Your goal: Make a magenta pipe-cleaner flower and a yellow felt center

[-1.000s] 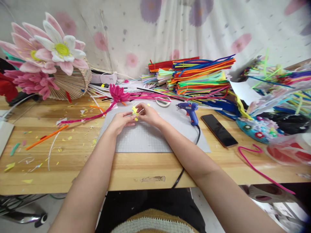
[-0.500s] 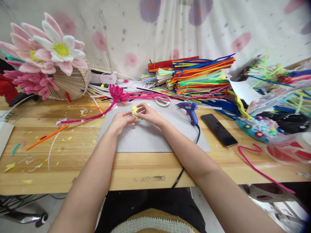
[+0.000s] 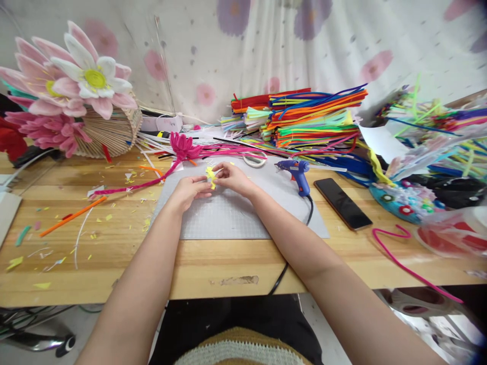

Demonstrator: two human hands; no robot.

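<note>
A small yellow paper piece [image 3: 210,173] with jagged edges is held between both hands over the grey cutting mat [image 3: 224,223]. My left hand [image 3: 190,191] pinches it from the left, and its lower fingers are bent beneath. From the right, my right hand [image 3: 230,177] grips it with thumb and fingertips. Just behind the left hand lies a magenta pipe-cleaner flower [image 3: 183,147] with a long stem. A blue glue gun [image 3: 299,172] rests on the mat's right side, a clear stick poking from its back.
Right of the mat lies a phone [image 3: 342,204]. Bundles of pipe cleaners [image 3: 315,121] are stacked at the back. A woven basket [image 3: 110,129] of fabric-like flowers stands at the left, and scraps and an orange pipe cleaner [image 3: 72,216] litter the wood. The glue gun's black cord [image 3: 279,279] hangs over the front edge.
My right-hand fingers have shifted slightly around the yellow paper piece, and more of it shows. The left hand stays nearly where it was.
</note>
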